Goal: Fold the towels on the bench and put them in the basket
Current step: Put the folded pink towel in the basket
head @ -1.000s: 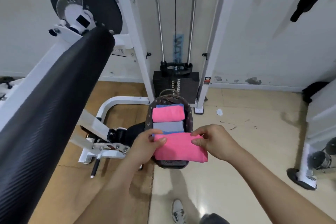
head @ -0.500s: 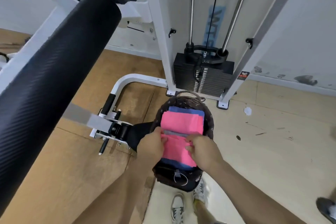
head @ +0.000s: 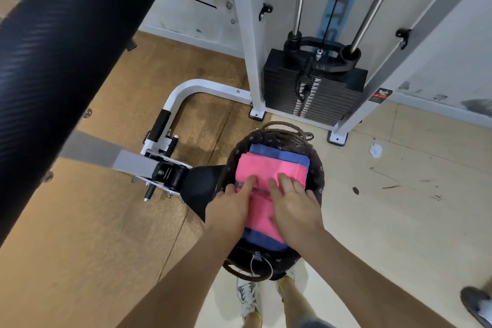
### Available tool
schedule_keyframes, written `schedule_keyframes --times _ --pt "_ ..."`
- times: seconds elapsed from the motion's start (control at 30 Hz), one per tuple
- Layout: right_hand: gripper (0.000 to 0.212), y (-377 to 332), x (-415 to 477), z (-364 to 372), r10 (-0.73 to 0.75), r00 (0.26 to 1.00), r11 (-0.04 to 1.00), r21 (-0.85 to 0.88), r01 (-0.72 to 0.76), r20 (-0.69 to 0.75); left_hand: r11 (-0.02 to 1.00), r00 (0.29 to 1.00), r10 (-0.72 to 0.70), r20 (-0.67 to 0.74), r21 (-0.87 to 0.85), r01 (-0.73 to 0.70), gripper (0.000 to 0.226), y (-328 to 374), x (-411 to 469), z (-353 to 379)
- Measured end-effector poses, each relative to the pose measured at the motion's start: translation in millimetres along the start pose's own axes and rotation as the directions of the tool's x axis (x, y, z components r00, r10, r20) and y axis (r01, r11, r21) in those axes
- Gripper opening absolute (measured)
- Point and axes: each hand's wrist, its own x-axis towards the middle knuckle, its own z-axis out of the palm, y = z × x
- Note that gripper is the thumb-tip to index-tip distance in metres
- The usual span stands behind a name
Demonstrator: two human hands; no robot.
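Now the left hand [head: 234, 206] and right hand [head: 294, 208], fingers straight, press a folded pink towel [head: 260, 214] flat atop a blue towel [head: 266, 242] in the basket [head: 318, 184]; next they likely need only lift clear.

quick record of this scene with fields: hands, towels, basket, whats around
left hand: flat on the near pink towel, fingers straight
right hand: flat on the same towel, fingers straight
basket: dark, woven, holds folded towels
far pink towel: lies over a blue towel
around: black bench pad at left, weight stack beyond the basket
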Motion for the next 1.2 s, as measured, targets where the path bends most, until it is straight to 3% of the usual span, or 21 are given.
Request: schedule_keyframes --times 0.1,0.27,0.33,0.43,0.5,0.53,0.57,0.6,0.67,0.73,0.83,0.9,1.0,1.1,1.2 --pt "0.056 -1 5 1 -0.001 1.0 0.999 -0.052 0.002 0.017 0.999 0.995 0.04 -0.093 0.027 -0.038 0.058 6 -11 -6" --pt "0.064 9 5 -11 -0.119 0.993 0.993 0.01 0.119 0.01 0.99 0.99 0.135 -0.039 -0.046 -0.137 0.077 14 -19 15" --pt "0.056 16 3 -21 -0.15 0.989 0.975 0.169 0.145 0.017 0.992 0.992 0.117 -0.036 -0.032 -0.118 0.087 14 -14 26" --pt "0.046 23 4 -35 -0.091 0.995 0.885 0.456 0.1 -0.042 0.995 0.991 0.098 -0.094 0.01 -0.097 0.096 19 -3 35" --pt "0.045 22 1 -38 -0.025 1.0 0.804 0.594 0.021 -0.001 0.996 0.99 0.088 -0.11 0.026 -0.085 0.099 23 4 36" --pt "0.046 21 0 -36 0.027 0.996 0.701 0.709 -0.08 0.086 0.997 0.994 0.075 -0.078 0.022 -0.074 0.098 24 6 33" --pt "0.047 18 -2 -36 0.068 0.972 0.502 0.834 -0.23 0.227 0.997 0.998 0.068 -0.017 0.022 -0.067 0.095 24 9 30" --pt "0.046 14 -4 -37 0.047 0.929 0.224 0.903 -0.367 0.366 0.998 0.997 0.068 0.035 0.011 -0.069 0.093 22 11 29" --pt "0.045 14 -6 -34 -0.028 0.841 -0.202 0.821 -0.533 0.54 0.996 0.992 0.089 0.089 -0.041 -0.085 0.093 19 10 21" --pt "0.043 18 -3 -29 -0.017 0.812 -0.385 0.745 -0.544 0.584 0.978 0.984 0.133 0.122 -0.175 -0.111 0.088 12 9 12" --pt "0.036 22 1 -26 0.019 0.787 -0.467 0.702 -0.538 0.616 0.922 0.998 0.055 0.041 -0.386 -0.035 0.065 -1 10 8" --pt "0.025 22 5 -28 0.034 0.759 -0.532 0.654 -0.537 0.65 0.929 0.994 -0.053 -0.092 -0.371 0.016 0.053 1 3 11" --pt "0.011 21 10 -33 0.064 0.731 -0.537 0.641 -0.549 0.68 0.935 0.989 -0.115 -0.088 -0.347 0.078 0.048 10 -1 15" --pt "0.015 20 5 -41 0.012 0.75 -0.496 0.655 -0.569 0.661 0.948 0.992 -0.112 -0.055 -0.305 0.09 0.051 12 8 4" --pt "0.024 23 -5 -43 -0.057 0.773 -0.521 0.641 -0.564 0.632 0.944 0.992 -0.084 -0.096 -0.327 0.049 0.052 12 6 -5"
